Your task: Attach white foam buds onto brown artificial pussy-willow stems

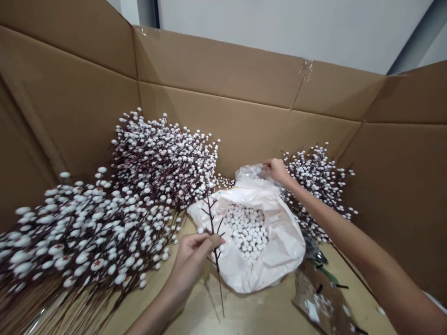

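My left hand [199,246] pinches a dark brown artificial twig [217,267] with short side branches, held upright over the table. A white ball or two show near its fingertips. In front of it lies an open white plastic bag [286,242] full of small white foam balls [246,230]. Farther back, my right hand [277,170] is closed at the bag's crumpled far edge, its fingertips partly hidden against the clear plastic [249,173]. Beside that hand stands a bunch of white-berry stems [316,179].
Big bundles of white-berry stems lie at the left [87,228] and back left [164,158]. Cardboard walls [244,107] enclose the table [258,311] on the left, back and right. At front right is a brown cardboard piece [314,293] with black strips and white scraps.
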